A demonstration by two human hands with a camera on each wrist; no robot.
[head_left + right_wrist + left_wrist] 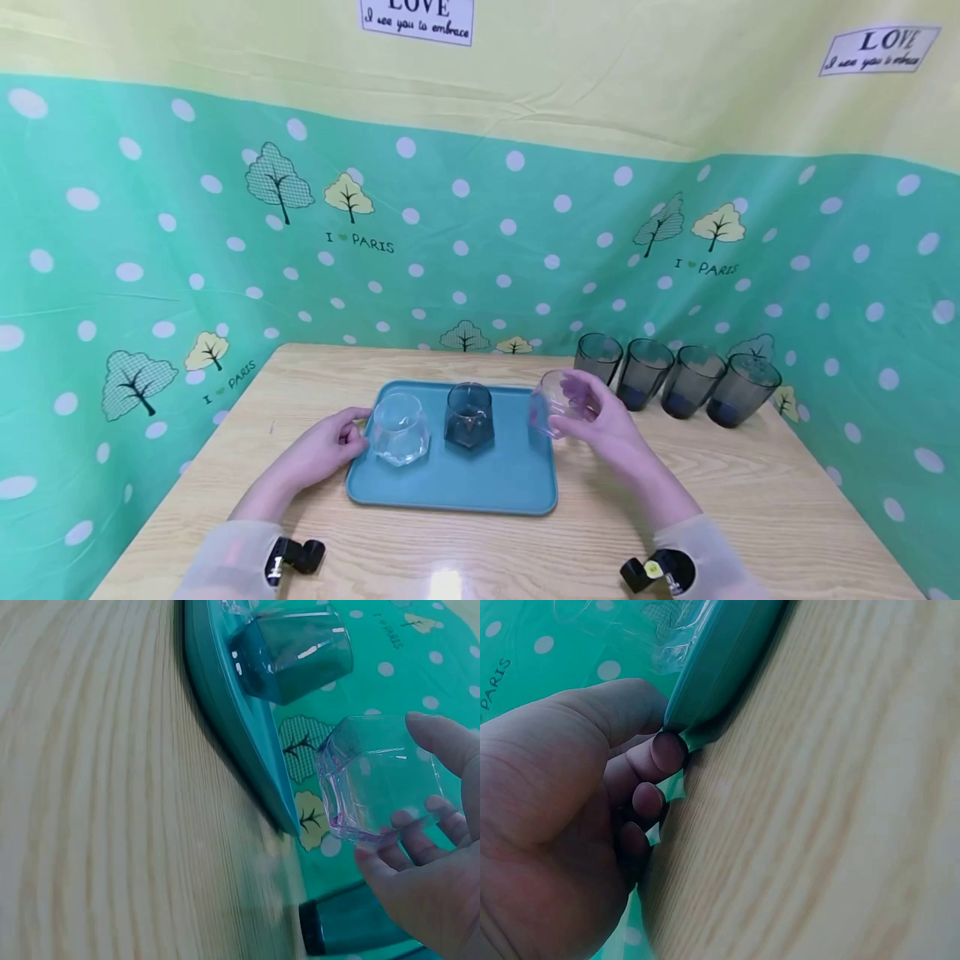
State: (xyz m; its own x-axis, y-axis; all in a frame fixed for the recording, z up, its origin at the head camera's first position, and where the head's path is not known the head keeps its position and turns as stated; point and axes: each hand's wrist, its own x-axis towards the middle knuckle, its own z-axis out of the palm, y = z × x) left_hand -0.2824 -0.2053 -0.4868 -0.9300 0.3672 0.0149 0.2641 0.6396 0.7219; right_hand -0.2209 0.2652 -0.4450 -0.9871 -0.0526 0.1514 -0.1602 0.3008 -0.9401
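Note:
A blue rectangular tray (465, 487) lies on the wooden table. My left hand (330, 446) pinches its left rim between thumb and index finger (667, 752), the other fingers curled below. On the tray, a clear faceted glass (401, 437) stands at the left, and a smoky grey one (469, 418) stands upright near the middle. With thumb and fingers around its side, my right hand (603, 425) holds a clear, pink-tinted glass (382, 776) raised by the tray's right end. In the right wrist view this glass appears beyond the tray's corner.
Several tall smoky tumblers (693, 383) stand in a row at the table's back right, close beyond my right hand. A green and yellow printed cloth (465, 217) hangs behind the table (420, 550) and along both sides.

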